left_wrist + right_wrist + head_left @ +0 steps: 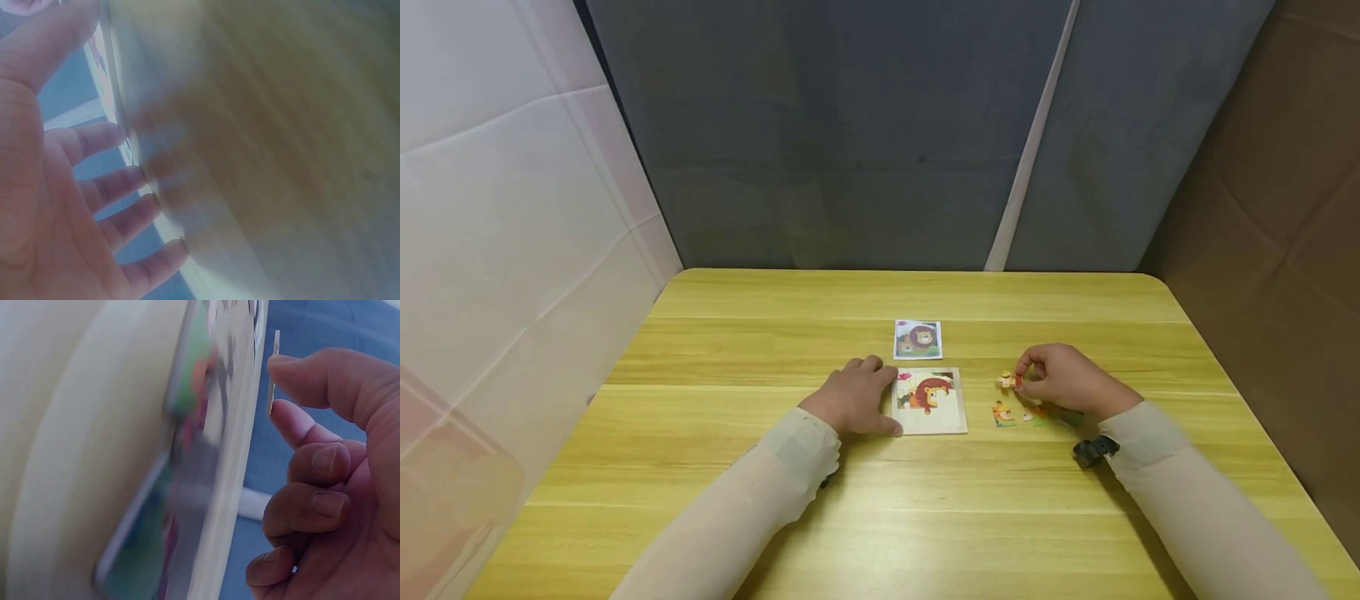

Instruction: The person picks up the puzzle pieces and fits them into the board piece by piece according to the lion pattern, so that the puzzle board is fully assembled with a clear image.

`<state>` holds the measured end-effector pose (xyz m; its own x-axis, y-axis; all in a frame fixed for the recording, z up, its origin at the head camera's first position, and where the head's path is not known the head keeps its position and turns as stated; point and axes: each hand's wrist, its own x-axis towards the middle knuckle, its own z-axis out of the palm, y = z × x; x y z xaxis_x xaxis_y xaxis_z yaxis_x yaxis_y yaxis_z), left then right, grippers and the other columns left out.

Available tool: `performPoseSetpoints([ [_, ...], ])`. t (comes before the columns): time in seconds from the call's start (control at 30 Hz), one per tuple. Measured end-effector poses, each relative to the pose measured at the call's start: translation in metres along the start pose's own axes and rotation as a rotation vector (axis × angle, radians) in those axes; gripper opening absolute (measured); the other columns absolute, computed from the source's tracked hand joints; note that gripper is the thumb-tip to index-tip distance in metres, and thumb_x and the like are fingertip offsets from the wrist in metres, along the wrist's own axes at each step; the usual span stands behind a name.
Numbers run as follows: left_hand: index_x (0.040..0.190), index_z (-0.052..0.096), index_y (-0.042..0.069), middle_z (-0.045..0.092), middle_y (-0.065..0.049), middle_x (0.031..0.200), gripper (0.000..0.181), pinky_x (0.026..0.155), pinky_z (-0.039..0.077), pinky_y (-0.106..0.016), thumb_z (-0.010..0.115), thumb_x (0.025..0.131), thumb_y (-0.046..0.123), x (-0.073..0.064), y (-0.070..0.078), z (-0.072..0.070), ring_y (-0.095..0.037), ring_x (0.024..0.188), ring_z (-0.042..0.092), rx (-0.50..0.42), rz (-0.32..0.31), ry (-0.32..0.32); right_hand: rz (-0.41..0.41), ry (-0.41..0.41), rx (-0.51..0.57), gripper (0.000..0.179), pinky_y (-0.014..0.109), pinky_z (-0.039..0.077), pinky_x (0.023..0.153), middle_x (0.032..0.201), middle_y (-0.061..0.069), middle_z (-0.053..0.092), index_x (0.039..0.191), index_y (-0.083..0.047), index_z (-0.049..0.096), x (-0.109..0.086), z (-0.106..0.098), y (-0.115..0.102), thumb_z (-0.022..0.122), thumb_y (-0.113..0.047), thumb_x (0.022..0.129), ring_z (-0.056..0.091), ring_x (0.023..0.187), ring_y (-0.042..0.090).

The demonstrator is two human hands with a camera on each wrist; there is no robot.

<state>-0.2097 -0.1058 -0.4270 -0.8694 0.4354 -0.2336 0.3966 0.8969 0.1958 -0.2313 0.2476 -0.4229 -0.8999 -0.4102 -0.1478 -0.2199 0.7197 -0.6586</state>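
A square puzzle board (947,419) lies on the table with part of a lion picture assembled in its upper portion. My left hand (853,398) rests at the board's left side, thumb by the lower corner and fingertips by the upper one. The left wrist view shows that hand's fingers (128,181) spread, with nothing in the palm. To the right of the board, my right hand (1070,379) pinches a puzzle piece (1006,381) between thumb and index finger. Seen edge-on in the right wrist view, the thin piece (272,381) stands upright while the other fingers curl inward.
Behind the board lies a printed lion card (917,340). Loose pieces sit below my right hand: an orange one (1002,414), a green and orange one (1037,415) and a dark green one (1070,417). A grey partition (850,167) rises behind the table (760,333).
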Motion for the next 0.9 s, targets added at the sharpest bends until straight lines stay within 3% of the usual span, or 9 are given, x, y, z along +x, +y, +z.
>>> performPoseSetpoints([
  [0.47,0.156,0.050,0.014,0.048,-0.013,0.156,0.092,0.110,0.045,-0.061,0.084,0.083,0.059,-0.001,0.001,-0.001,-0.040,0.141,0.046,0.003,0.001,-0.003,-0.075,-0.053,-0.003,0.016,0.032,0.046,0.056,0.065,0.000,0.047,0.107,-0.007,0.072,0.023,0.031,-0.026,0.079,-0.011,0.092,0.043,0.050,0.013],
  [0.77,0.156,0.050,0.014,0.047,-0.013,0.156,0.093,0.109,0.046,-0.060,0.085,0.083,0.059,-0.001,0.001,-0.002,-0.039,0.140,0.047,0.005,0.002,-0.005,-0.055,-0.105,0.036,0.018,0.030,0.045,0.055,0.061,-0.002,0.043,0.110,-0.008,0.070,0.029,0.043,-0.045,0.078,-0.011,0.094,0.047,0.044,0.012],
  [0.9,0.156,0.050,0.014,0.048,-0.014,0.156,0.093,0.110,0.046,-0.061,0.084,0.083,0.059,-0.001,0.001,-0.002,-0.040,0.140,0.047,0.007,0.002,-0.006,-0.054,-0.110,0.032,0.018,0.029,0.043,0.051,0.061,-0.004,0.039,0.108,-0.008,0.069,0.032,0.047,-0.052,0.079,-0.011,0.093,0.040,0.041,0.012],
])
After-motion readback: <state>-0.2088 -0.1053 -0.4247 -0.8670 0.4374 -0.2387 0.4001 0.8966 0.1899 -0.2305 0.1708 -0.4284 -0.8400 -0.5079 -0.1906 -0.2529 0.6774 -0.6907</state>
